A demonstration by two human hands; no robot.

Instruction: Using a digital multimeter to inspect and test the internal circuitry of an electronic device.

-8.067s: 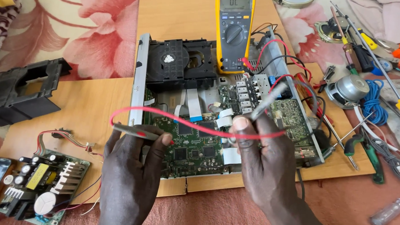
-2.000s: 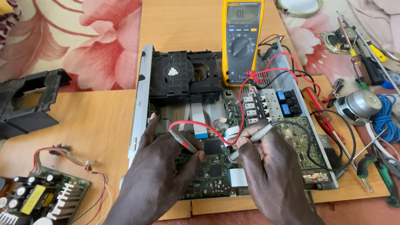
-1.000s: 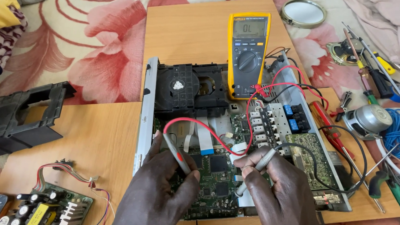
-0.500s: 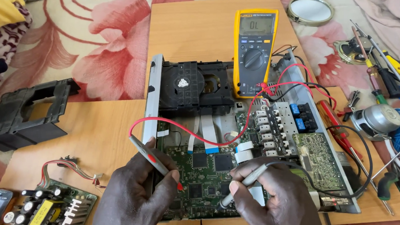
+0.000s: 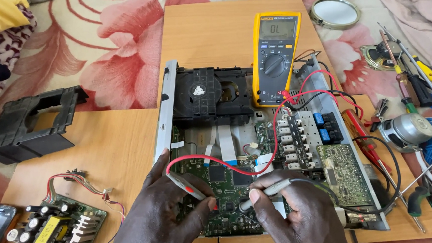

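While both hands work over the opened player, the scene reads from left to right like this:

Black plastic frame (image 5: 26, 124): it lies aside on the flowered cloth, left of the wooden tabletop (image 5: 104, 145), probably put away so that it does not cover the inside of the device.

Small power board with capacitors and coloured wires (image 5: 58, 224): it rests at the lower left corner of the tabletop, apart from the work.

Left hand (image 5: 164, 215): its grip is closed around the red-tipped grey meter probe (image 5: 190, 186), held like a pen, so that the tip comes down slanted on the green main circuit board (image 5: 224, 198).

Right hand (image 5: 297, 217): its grip is closed on the grey meter probe with black lead (image 5: 266, 192), also like a pen; the tip points left and meets the board just beside the other tip.

Red test lead (image 5: 274, 134): it arcs up from the left probe to the meter, slack enough to let the hand move.

Yellow digital multimeter (image 5: 274, 58): it stands propped behind the black disc drive (image 5: 210, 94), its screen turned to the person for reading.

Screwdrivers and loose speakers (image 5: 406, 107): they lie at the right, near but unused.

Change from half a second ago: the red probe sat further left on the board with its tip well apart from the other; now the two tips are close together and the red lead makes a lower loop.
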